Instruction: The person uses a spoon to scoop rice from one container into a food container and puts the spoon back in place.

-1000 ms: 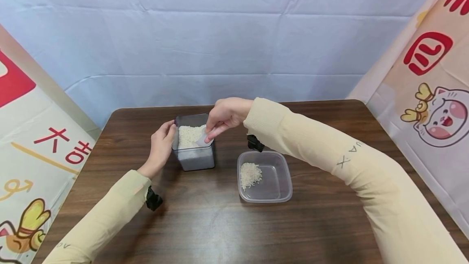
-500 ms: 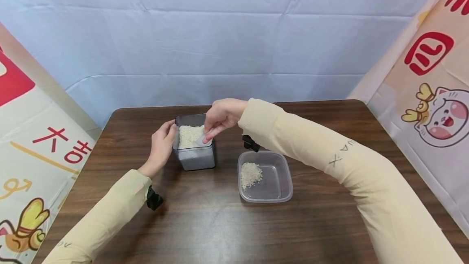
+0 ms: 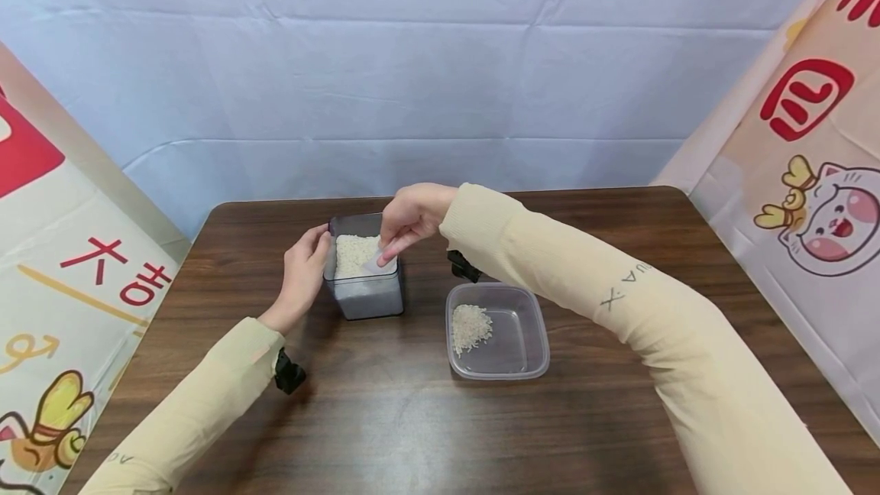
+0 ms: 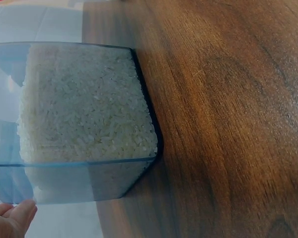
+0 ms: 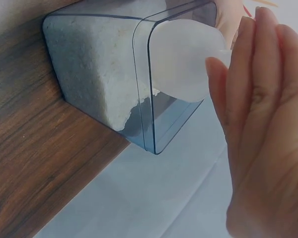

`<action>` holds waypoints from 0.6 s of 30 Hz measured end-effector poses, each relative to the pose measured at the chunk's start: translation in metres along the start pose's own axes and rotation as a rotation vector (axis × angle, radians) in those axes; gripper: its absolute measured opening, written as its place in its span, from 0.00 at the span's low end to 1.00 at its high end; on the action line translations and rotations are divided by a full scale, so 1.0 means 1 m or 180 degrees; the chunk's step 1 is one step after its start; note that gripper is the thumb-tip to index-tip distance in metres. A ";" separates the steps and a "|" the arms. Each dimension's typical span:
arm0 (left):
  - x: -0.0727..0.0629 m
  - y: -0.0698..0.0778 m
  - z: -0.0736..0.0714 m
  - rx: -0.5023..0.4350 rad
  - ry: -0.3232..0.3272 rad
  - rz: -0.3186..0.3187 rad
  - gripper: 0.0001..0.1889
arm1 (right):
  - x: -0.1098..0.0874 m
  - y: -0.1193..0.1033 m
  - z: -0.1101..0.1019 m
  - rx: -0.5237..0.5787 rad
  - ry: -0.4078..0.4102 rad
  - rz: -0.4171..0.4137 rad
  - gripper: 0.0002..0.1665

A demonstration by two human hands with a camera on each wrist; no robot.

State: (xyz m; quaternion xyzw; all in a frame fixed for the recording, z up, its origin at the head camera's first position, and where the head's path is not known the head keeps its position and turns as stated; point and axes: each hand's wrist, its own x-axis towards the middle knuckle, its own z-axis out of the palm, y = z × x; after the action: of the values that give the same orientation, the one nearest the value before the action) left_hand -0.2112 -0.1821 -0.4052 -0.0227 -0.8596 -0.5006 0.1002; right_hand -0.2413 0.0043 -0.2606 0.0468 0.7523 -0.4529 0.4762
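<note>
A tall, see-through grey-blue container (image 3: 371, 302) filled well up with white rice (image 3: 354, 252) stands at the back left of the table. My left hand (image 3: 302, 270) grips it at its left side, thumb and fingers near the rim. Over its right part, my right hand (image 3: 412, 220) pinches a whitish scoop (image 3: 378, 263) by the handle. The scoop's round bowl (image 5: 186, 59) is inside the container's mouth, and the rice hides part of it in the head view. To the right sits a shallow clear plastic tub (image 3: 514, 338) with a small heap of rice at its left side.
The dark wood-grain table (image 3: 399, 434) carries both vessels. Behind it hangs a pale cloth (image 3: 426, 82), and printed banners (image 3: 825, 197) flank it. A black wrist camera (image 3: 464, 266) on the right sleeve hangs just above the tub's far rim.
My right hand and the scoop have shifted slightly left within the container, the right sleeve moving with them. The left hand, the container and the tub have stayed in place.
</note>
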 end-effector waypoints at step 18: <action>0.000 0.000 0.000 -0.0001 0.0031 0.0002 0.23 | 0.014 0.003 -0.001 0.0075 0.0013 0.0065 0.18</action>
State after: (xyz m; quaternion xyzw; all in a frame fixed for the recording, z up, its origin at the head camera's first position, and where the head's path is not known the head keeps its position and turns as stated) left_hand -0.2115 -0.1817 -0.4050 -0.0206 -0.8590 -0.5008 0.1045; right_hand -0.2488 0.0016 -0.2729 0.0609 0.7473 -0.4567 0.4787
